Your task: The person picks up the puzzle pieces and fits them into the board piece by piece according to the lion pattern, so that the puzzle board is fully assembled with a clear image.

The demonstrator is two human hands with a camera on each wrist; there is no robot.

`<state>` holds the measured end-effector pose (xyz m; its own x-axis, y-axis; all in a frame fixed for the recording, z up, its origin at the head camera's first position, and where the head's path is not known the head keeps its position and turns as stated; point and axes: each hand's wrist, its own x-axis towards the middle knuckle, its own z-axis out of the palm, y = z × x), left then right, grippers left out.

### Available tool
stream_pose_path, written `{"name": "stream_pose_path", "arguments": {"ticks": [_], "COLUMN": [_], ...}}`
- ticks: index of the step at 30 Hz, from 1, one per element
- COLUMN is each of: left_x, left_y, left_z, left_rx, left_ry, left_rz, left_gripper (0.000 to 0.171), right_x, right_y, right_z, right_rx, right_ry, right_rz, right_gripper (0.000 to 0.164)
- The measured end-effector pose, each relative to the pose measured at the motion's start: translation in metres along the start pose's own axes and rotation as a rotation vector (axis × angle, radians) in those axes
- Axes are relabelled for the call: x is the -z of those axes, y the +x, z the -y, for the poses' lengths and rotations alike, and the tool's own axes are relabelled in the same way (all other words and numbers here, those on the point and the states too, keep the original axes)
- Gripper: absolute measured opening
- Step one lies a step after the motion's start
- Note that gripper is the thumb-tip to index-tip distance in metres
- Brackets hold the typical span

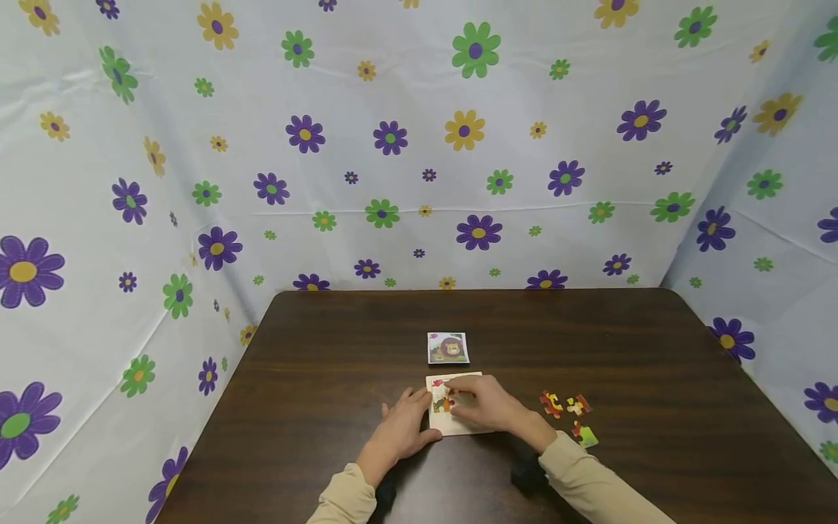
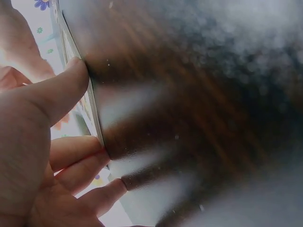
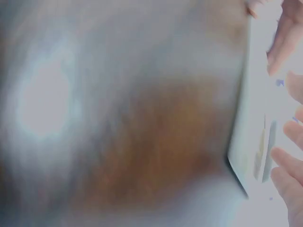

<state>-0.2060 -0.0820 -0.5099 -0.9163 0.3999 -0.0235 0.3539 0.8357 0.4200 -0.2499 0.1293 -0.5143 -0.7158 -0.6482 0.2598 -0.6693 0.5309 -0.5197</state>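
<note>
A pale jigsaw puzzle board (image 1: pixel 468 426) lies on the table, with several coloured pieces (image 1: pixel 442 405) in its left part. At its left side rests my left hand (image 1: pixel 401 428), fingertips on the edge and thumb by the near corner; the left wrist view shows the thumb and fingers along the rim. My right hand (image 1: pixel 487 405) reaches over the board from the right, index finger and thumb bent and apart around the pieces. It hides much of the board's right part, and I cannot tell whether a piece is between those fingertips.
Beyond the board lies a square lion picture (image 1: pixel 448 348). Loose puzzle pieces are on the right: one red and yellow (image 1: pixel 551 405), one cream and brown (image 1: pixel 579 405), one green (image 1: pixel 585 434). A flower-patterned curtain (image 1: pixel 419 182) surrounds the dark wooden table (image 1: pixel 327 364).
</note>
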Motion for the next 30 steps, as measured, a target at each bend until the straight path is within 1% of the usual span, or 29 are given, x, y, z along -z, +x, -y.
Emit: {"name": "stream_pose_path", "arguments": {"ticks": [1,4,8,12,15,18,24,27,30], "left_x": [-0.001,-0.001,-0.001,-0.001,-0.001,-0.001,-0.001,-0.001,-0.002], "left_y": [0.0,-0.001,-0.002,-0.003,-0.003,-0.003,-0.002,-0.001,0.0], "left_z": [0.0,0.0,-0.001,-0.002,-0.002,-0.002,-0.002,-0.002,-0.001], "left_rx": [0.0,-0.002,-0.012,-0.01,-0.009,-0.009,-0.003,-0.003,-0.005], "left_ry": [-0.003,-0.011,-0.019,-0.005,0.006,0.008,0.003,-0.001,0.002], "left_rz": [-0.003,-0.015,-0.024,-0.017,-0.014,-0.011,-0.006,-0.01,-0.015], "left_gripper": [0.062,0.061,0.061,0.061,0.061,0.061,0.062,0.062,0.061], "right_x": [0.004,0.017,0.032,0.042,0.048,0.052,0.06,0.065,0.072], "right_y": [-0.002,-0.008,-0.023,-0.04,-0.053,-0.065,-0.089,-0.098,-0.105], "right_z": [0.0,-0.004,-0.015,-0.029,-0.04,-0.051,-0.064,-0.067,-0.068], "right_rx": [-0.009,-0.042,-0.095,-0.143,-0.165,-0.174,-0.16,-0.178,-0.196], "right_ry": [0.018,0.02,-0.014,-0.035,-0.059,-0.078,-0.133,-0.151,-0.152], "right_rz": [-0.015,-0.04,-0.06,-0.062,-0.081,-0.099,-0.13,-0.113,-0.076], "right_gripper": [0.037,0.038,0.039,0.04,0.04,0.04,0.039,0.039,0.04]}}
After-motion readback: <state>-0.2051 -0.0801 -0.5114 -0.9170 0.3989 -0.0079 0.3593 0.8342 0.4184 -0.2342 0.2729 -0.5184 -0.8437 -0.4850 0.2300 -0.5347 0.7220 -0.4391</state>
